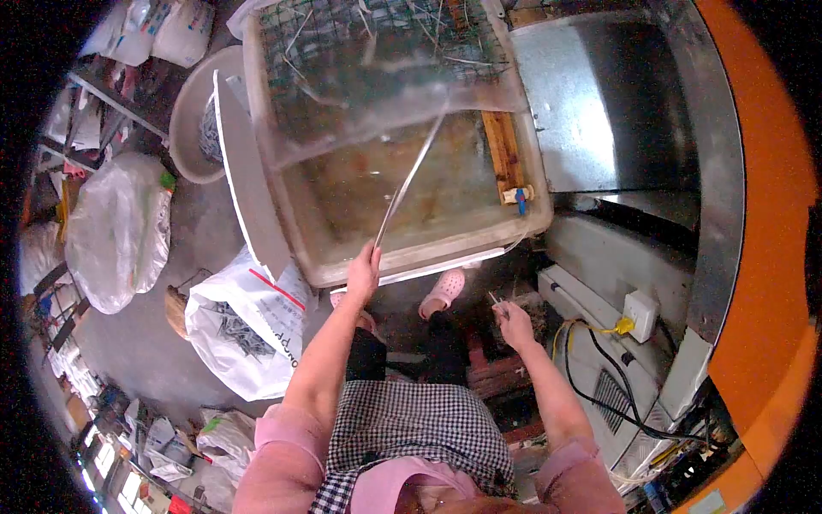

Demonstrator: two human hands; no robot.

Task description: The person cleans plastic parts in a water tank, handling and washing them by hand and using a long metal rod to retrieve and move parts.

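My left hand [364,272] is closed around the lower end of a long thin strip [404,190], which slants up over the water of a large tub [535,184]. To the right, past the tub's front edge, my right hand [512,324] is closed on a small thin metal object [497,303], too small to name. A green mesh [385,43] with several thin strips on it lies across the far part of the tub. A blue-handled valve [520,198] sits at the tub's right side by a wooden piece [500,150].
A white sack of small grey pieces [248,334] stands on the floor at left, below a white panel [244,176] and a round basin [184,120]. Black and yellow cables [629,403] hang at right beside an orange machine [762,257]. A clear plastic bag [120,231] lies far left.
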